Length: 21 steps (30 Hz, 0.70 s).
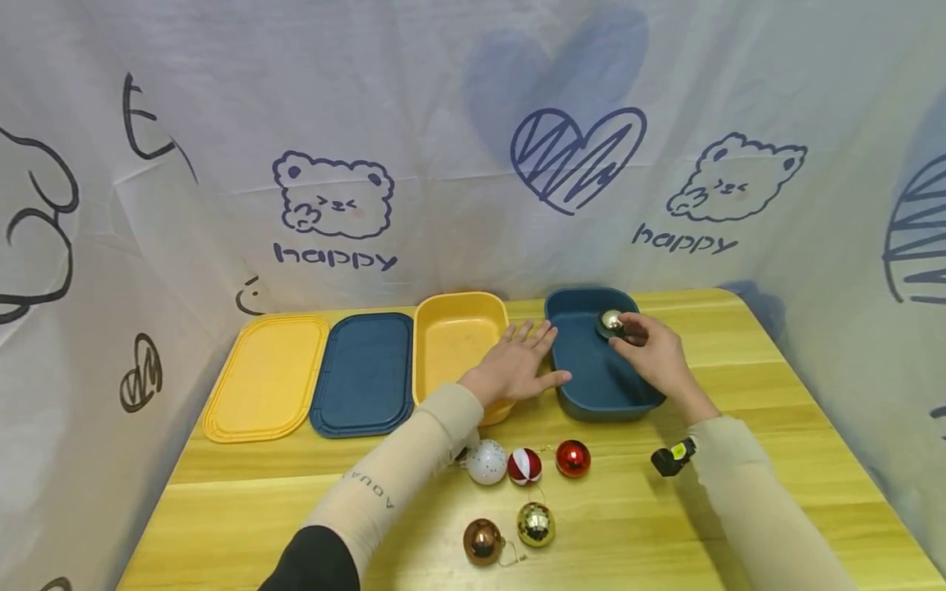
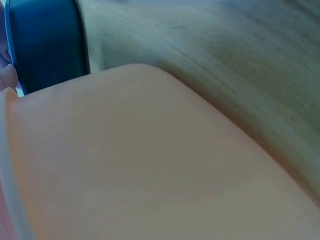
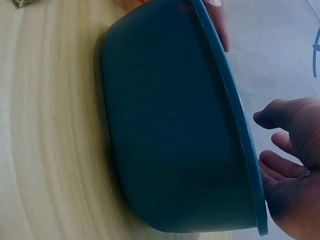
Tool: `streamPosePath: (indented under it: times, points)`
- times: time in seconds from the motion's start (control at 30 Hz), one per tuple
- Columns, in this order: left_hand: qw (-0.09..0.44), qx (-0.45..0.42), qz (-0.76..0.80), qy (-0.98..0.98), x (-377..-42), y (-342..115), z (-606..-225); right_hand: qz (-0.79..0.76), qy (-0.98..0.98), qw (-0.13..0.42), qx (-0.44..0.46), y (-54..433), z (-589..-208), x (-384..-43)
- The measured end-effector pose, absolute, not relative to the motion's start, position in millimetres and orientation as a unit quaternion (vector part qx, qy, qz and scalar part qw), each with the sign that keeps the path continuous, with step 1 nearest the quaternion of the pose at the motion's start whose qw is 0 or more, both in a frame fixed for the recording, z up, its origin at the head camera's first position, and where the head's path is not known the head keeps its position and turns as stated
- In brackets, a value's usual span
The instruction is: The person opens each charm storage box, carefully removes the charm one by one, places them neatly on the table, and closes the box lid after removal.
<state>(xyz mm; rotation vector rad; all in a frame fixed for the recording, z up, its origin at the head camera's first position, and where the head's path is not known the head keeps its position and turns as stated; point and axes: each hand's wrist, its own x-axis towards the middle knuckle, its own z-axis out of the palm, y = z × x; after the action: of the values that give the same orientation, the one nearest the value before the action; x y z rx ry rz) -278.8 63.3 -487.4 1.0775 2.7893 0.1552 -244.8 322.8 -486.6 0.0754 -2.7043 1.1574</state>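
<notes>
My left hand (image 1: 517,365) is spread with straight fingers over the yellow box (image 1: 460,305), fingertips and thumb at the near-left rim of the blue box (image 1: 600,410). Over the right side of the blue box, my right hand (image 1: 654,353) has its fingers bent and its thumb apart from them. A shiny pale-gold bauble (image 1: 611,321) is inside that box, just beyond those fingertips. In the right wrist view the box's wall hides the bauble, and nothing shows between the thumb (image 3: 272,114) and fingers.
Near the front lie a white speckled bauble (image 1: 486,462), a red-and-white one (image 1: 524,466), a red one (image 1: 572,458), a copper one (image 1: 483,542) and a gold mirrored one (image 1: 535,524). A yellow lid (image 1: 269,377) and a blue lid (image 1: 365,373) lie at left.
</notes>
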Motion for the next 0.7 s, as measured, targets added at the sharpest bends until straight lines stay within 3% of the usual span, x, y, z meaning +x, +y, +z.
streamPosePath:
  times: [0.7]
  points:
    - [0.072, 0.361, 0.049, 0.929, -280.6, 62.3, -487.3, 0.352, -0.931, 0.095, -0.003, 318.9, -491.2, -269.9]
